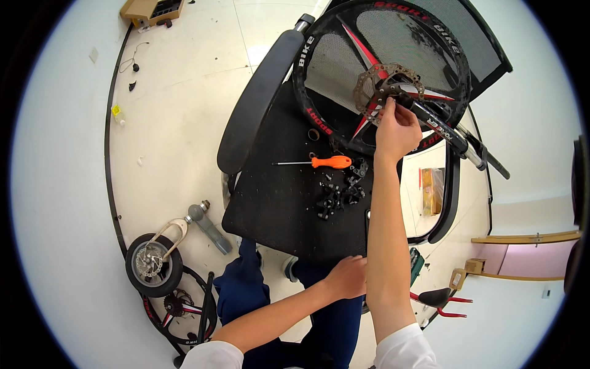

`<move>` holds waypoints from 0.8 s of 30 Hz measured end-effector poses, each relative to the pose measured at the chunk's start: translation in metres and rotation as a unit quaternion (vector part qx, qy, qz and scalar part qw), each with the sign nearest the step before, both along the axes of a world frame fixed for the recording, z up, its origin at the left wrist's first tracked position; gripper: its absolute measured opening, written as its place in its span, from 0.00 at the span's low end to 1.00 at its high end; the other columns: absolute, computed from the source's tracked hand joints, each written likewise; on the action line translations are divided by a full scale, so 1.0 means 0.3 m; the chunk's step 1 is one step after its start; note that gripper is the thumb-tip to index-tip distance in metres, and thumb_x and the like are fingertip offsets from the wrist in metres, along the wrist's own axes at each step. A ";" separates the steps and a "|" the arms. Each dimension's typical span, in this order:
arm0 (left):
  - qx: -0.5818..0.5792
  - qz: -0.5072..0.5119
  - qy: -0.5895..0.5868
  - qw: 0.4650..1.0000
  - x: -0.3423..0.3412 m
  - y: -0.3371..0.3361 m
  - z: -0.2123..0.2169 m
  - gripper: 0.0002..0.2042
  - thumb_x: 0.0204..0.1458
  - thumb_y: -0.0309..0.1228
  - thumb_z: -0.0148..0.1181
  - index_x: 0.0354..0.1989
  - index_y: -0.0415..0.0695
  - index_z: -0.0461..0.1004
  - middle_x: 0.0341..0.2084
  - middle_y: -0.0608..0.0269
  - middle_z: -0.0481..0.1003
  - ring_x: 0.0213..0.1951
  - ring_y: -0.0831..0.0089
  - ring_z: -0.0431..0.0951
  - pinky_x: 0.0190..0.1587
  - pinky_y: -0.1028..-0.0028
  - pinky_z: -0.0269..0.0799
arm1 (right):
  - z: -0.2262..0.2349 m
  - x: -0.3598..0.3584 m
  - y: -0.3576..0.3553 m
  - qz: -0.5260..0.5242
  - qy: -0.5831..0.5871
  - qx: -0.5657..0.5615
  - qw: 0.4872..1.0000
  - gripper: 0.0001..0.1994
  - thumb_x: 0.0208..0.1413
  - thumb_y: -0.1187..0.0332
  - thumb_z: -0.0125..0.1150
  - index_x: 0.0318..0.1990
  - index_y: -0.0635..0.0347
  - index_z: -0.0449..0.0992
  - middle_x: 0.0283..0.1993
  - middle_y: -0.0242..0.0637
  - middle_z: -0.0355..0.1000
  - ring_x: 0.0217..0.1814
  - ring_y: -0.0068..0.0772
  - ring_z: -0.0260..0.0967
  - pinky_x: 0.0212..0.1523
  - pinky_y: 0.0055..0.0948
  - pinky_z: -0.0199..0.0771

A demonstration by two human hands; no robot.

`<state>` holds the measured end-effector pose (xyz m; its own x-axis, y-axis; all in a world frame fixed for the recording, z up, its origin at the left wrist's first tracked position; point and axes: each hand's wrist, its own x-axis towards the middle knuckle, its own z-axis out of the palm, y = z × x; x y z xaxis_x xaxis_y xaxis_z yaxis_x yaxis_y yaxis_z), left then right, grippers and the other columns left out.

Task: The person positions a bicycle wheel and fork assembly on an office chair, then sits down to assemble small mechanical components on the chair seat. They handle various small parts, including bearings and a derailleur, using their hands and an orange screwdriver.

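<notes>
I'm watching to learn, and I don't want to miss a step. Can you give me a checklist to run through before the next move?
1. Wheel supported: ok, it appears to lean on the chair.
2. Right hand at the wheel's hub: ok, fingertips are there, beside the fork.
3. Fork fastened to the wheel: cannot tell, the joint is partly hidden.
4. Left hand steadying the wheel: not ok, it is low, away from the wheel.
5. Orange-handled screwdriver on the seat: ok, lying loose.
6. Small black parts sorted: not ok, they lie jumbled on the seat.
</notes>
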<state>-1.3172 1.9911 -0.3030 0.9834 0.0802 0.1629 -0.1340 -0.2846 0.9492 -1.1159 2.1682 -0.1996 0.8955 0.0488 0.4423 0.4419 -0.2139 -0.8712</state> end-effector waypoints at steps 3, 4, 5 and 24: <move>-0.031 0.036 -0.047 0.998 -0.014 -0.022 -0.036 0.17 0.49 0.34 0.62 0.48 0.42 0.74 0.46 0.55 0.76 0.50 0.57 0.74 0.51 0.61 0.71 | 0.021 -0.023 0.039 0.015 0.141 0.169 0.975 0.10 0.52 0.75 0.67 0.34 0.75 0.74 0.33 0.46 0.78 0.30 0.32 0.79 0.32 0.23 0.82; -0.044 0.045 -0.055 0.997 -0.013 -0.029 -0.044 0.18 0.49 0.34 0.61 0.48 0.42 0.74 0.46 0.55 0.76 0.51 0.56 0.74 0.51 0.61 0.71 | 0.032 -0.021 0.053 0.009 0.161 0.197 0.967 0.10 0.52 0.75 0.67 0.34 0.75 0.73 0.32 0.46 0.77 0.29 0.32 0.78 0.32 0.24 0.82; -0.058 0.054 -0.060 0.995 -0.016 -0.028 -0.040 0.18 0.49 0.34 0.61 0.49 0.42 0.74 0.47 0.54 0.76 0.51 0.56 0.73 0.51 0.61 0.70 | 0.033 -0.015 0.066 0.003 0.182 0.224 0.957 0.10 0.53 0.75 0.66 0.34 0.75 0.73 0.31 0.46 0.77 0.29 0.32 0.78 0.31 0.24 0.82; 0.046 0.056 -0.018 0.997 -0.110 0.014 0.015 0.10 0.54 0.37 0.57 0.32 0.42 0.70 0.27 0.56 0.74 0.35 0.56 0.76 0.41 0.59 0.71 | 0.039 0.048 -0.038 -0.012 -0.208 -0.238 0.949 0.12 0.49 0.65 0.67 0.28 0.67 0.80 0.26 0.40 0.80 0.28 0.35 0.80 0.36 0.29 0.77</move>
